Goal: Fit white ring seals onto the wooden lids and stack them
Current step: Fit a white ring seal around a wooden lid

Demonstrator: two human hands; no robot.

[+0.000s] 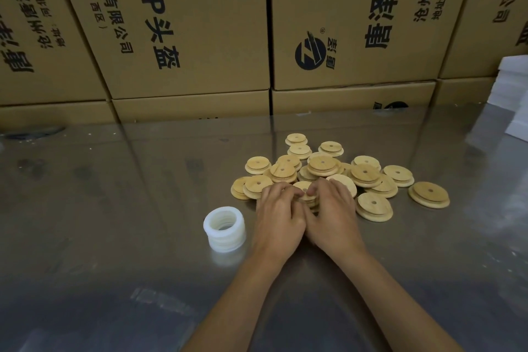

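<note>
We are pressing both hands, left hand (278, 216) and right hand (331, 216), onto a short lid stack (308, 198), fingers (281, 190) curled around its top wooden lid. Next, we judge, comes a ring from the white seal stack (225, 229) just left of it.

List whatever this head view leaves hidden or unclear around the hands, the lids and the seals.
- Head view: the left hand and right hand cover the small lid stack; its height and any seal on it are hidden.
- The count in the white ring seals stack is too fine to tell.
- The white stack at right is cut by the frame edge.
- Whether the loose lids carry seals is unclear.
</note>
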